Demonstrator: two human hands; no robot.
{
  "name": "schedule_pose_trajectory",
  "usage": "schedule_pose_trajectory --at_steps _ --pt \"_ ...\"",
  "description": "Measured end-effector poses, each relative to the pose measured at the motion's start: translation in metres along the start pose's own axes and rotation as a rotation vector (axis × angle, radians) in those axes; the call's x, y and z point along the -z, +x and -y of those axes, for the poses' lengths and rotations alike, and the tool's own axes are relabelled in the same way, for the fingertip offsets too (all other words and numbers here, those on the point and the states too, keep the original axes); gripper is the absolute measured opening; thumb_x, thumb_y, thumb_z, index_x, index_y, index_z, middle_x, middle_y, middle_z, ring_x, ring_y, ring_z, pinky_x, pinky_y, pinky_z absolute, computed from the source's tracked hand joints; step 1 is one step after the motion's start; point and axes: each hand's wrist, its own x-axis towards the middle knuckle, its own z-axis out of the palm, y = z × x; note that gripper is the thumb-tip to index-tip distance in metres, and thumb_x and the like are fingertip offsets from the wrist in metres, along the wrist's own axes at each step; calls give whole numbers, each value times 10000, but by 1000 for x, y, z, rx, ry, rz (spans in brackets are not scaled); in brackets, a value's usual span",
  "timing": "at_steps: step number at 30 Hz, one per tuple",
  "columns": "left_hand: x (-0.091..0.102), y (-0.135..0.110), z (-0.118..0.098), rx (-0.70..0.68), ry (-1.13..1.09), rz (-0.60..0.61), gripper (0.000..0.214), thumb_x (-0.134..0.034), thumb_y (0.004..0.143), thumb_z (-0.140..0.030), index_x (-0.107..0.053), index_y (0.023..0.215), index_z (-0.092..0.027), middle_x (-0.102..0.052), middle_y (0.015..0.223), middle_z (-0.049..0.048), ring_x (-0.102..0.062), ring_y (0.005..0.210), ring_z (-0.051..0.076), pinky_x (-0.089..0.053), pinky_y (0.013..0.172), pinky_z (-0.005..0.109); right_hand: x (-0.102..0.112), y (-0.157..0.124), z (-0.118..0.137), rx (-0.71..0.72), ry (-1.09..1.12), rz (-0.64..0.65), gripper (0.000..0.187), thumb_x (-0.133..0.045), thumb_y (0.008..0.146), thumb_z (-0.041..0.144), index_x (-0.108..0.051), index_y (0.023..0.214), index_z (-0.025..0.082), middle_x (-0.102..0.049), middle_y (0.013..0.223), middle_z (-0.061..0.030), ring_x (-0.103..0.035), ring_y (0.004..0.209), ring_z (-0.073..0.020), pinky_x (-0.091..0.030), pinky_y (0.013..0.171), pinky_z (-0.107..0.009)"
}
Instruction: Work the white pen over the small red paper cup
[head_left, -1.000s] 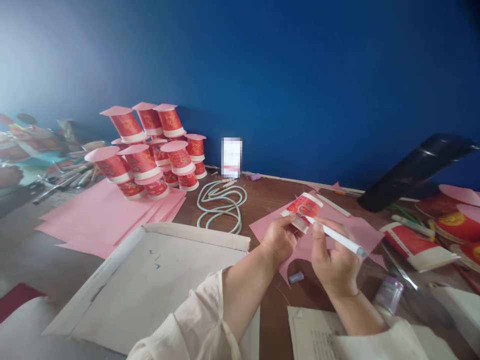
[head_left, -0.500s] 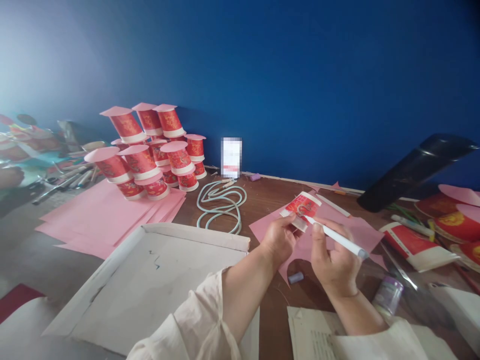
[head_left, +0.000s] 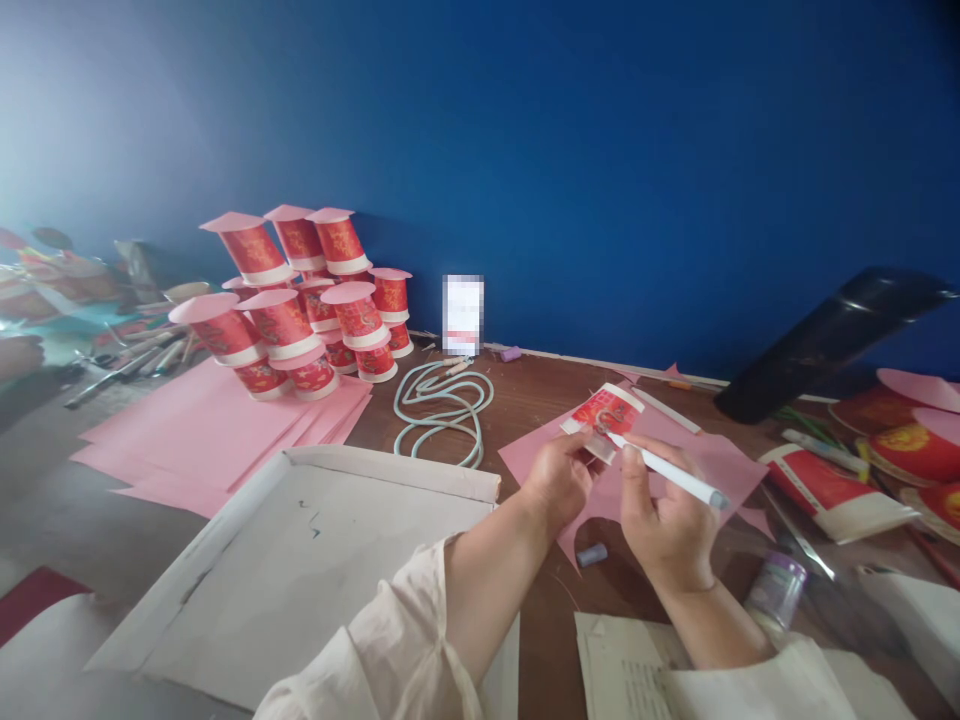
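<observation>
A red paper cup [head_left: 606, 408] with a white rim and a printed pattern lies tilted in my left hand [head_left: 559, 480], whose fingers are closed round its lower side. My right hand [head_left: 671, 520] grips a white marker pen [head_left: 679, 475]; its tip meets the cup's printed side, and its grey end points toward me. Beneath both hands spreads a cut pink paper sheet [head_left: 525, 455]. A small grey-purple pen cap [head_left: 592, 555] rests on the table just below the sheet.
Red cups with pink paper tops [head_left: 277, 325] stand stacked at left beside pink sheets [head_left: 165, 440]. A white box lid [head_left: 247, 580] lies in front, near a coiled cable [head_left: 442, 410]. At right are a black bottle [head_left: 817, 345], scissors [head_left: 802, 540] and a small jar [head_left: 778, 590].
The marker's rear end has dipped slightly and shifted a little left as my right hand moves. My left hand and the cup stay nearly in place.
</observation>
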Motion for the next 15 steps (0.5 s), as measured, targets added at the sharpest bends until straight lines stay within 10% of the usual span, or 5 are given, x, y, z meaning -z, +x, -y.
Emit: schedule_pose_trajectory --at_steps 15 --pt "2 -2 0 -32 40 65 186 -652 672 -197 -686 849 -150 -673 882 58 -581 851 160 -396 862 285 1 -1 2 -12 29 -50 190 -540 856 227 -622 1019 176 -685 909 -78 -644 837 -191 -500 783 -337"
